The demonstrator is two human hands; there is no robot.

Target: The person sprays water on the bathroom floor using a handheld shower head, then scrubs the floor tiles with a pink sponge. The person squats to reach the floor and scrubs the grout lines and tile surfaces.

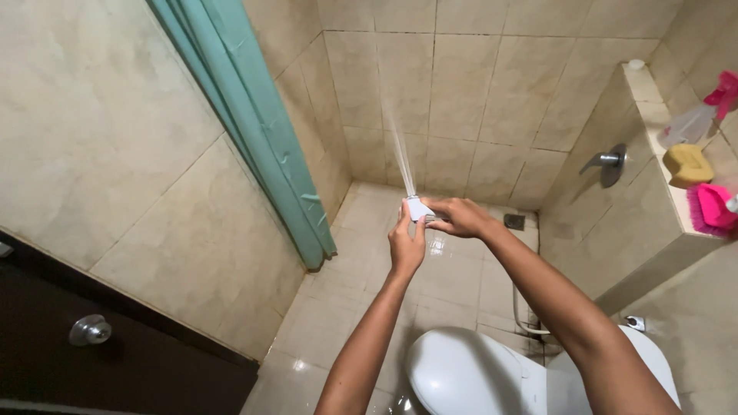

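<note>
Both hands hold a small white spray head (417, 207) above the toilet (469, 373). The left hand (406, 244) pinches it from below, and the right hand (459, 217) closes around its handle. Water sprays up toward the tiled wall (461, 84).

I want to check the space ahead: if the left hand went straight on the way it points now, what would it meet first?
The left hand points up and away, its fingers on the small white spray head. Beyond that, it would probably meet the beige tiled back wall, though depth is unclear.

Beige tiled walls (477, 84), teal shower curtain (254, 131), white toilet (469, 373), pink brush (711, 209), yellow sponge (686, 164), dark brown door (115, 369)
</note>
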